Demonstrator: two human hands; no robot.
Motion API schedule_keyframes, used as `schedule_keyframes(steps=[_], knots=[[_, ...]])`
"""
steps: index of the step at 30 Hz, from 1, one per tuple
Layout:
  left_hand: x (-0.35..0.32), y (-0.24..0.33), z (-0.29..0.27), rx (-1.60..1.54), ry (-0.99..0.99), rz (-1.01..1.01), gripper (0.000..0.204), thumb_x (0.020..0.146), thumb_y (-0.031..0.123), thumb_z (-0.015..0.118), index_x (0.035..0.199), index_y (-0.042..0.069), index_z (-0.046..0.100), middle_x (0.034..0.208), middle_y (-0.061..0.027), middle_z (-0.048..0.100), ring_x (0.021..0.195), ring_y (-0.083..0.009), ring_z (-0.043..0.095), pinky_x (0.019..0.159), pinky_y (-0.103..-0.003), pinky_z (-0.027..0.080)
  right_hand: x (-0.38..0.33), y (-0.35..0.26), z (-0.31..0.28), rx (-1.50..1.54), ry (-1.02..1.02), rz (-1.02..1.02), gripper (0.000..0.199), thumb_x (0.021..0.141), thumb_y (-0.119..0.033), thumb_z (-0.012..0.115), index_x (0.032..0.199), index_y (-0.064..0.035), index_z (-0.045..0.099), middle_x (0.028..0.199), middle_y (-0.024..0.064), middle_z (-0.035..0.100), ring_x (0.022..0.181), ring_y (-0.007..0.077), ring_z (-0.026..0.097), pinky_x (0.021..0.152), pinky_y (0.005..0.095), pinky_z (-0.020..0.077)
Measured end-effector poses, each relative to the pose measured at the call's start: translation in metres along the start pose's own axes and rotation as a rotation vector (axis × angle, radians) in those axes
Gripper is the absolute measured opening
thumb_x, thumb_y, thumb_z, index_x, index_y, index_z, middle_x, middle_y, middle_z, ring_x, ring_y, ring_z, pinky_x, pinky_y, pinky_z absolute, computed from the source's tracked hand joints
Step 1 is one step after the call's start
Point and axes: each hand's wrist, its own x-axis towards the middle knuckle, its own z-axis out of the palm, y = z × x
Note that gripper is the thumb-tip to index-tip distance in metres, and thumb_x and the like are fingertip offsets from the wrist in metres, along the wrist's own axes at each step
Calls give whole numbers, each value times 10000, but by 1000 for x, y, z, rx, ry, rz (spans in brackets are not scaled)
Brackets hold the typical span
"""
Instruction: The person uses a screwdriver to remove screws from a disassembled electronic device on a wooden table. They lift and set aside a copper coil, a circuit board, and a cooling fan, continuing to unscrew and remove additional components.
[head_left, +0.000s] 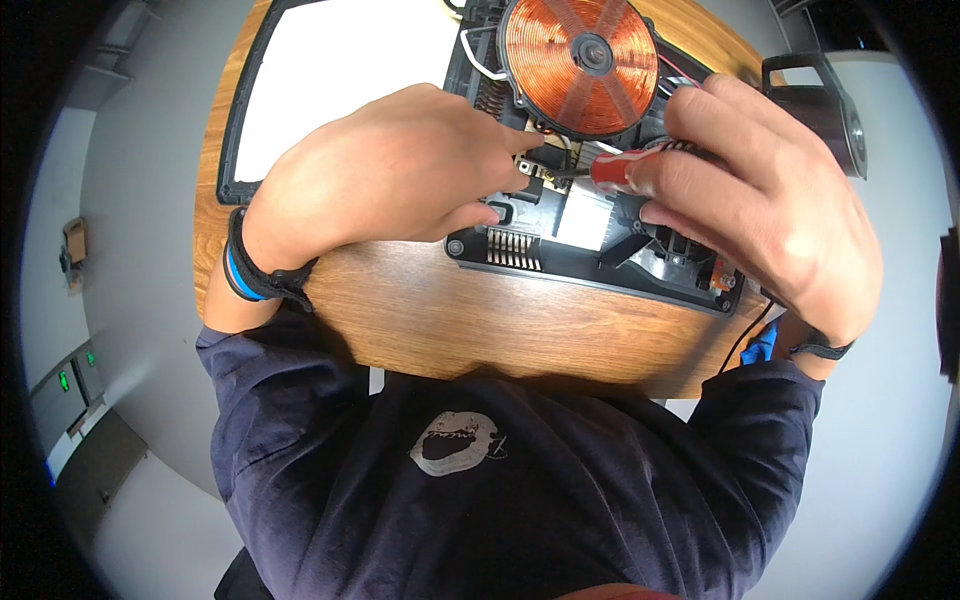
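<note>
My right hand [765,190] is closed around the red handle of a screwdriver [612,170]. The screwdriver's shaft points left, its tip at a small metal part on the circuit board [540,178]. Beside that tip, my left hand [400,165] rests over the board's left side with its fingers apart. Its index finger reaches to the board just below the coil; I see nothing held in it. Both hands are over the opened black housing of an induction cooker [585,277]. A round copper coil [535,60] sits tilted above the board. A silvery heat sink [587,215] lies below the screwdriver.
A black-framed panel with a bright white face [340,80] lies at the left on the wooden table [420,310]. At the far right stands a dark container with a handle [815,110]. A black cord [745,335] hangs near my right wrist.
</note>
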Motion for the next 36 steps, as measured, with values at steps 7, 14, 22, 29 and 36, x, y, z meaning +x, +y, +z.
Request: schedule_keyframes(steps=[7,14,22,29,36], knots=[[-4,-7,7,5,67,65,408,959,219,838,1336,65,801,1590,-104,702,1110,-385,775,943,-506,617,-4,-3,-3,12,-49,104,378,846,-230,925,1142,-43,783,1068,97,679,949,284,711,791,418,608],[-4,-4,5,13,77,71,404,950,206,828,1326,60,806,1576,-105,708,1083,-385,781,921,-501,626,-14,-3,6,-41,-3,427,503,929,-434,889,1203,-41,737,1042,122,769,902,334,815,763,424,644],[-2,1,13,257,124,61,439,939,17,742,1370,66,809,1412,-89,793,1042,-319,810,897,-437,666,9,-7,7,-49,36,185,318,937,-195,926,1131,-23,742,987,113,731,788,303,776,680,411,614],[0,0,14,219,195,90,371,967,63,720,1326,60,813,1284,-101,804,1043,-330,798,911,-432,660,13,-1,1,8,7,50,293,893,-134,925,1107,-16,763,1034,123,721,835,307,756,697,433,612],[3,2,7,211,43,33,379,953,40,714,1319,57,812,1257,-100,803,1056,-339,792,907,-435,653,10,-1,-3,94,7,-92,271,776,-121,877,1016,-45,773,1119,142,728,954,311,706,756,411,594]])
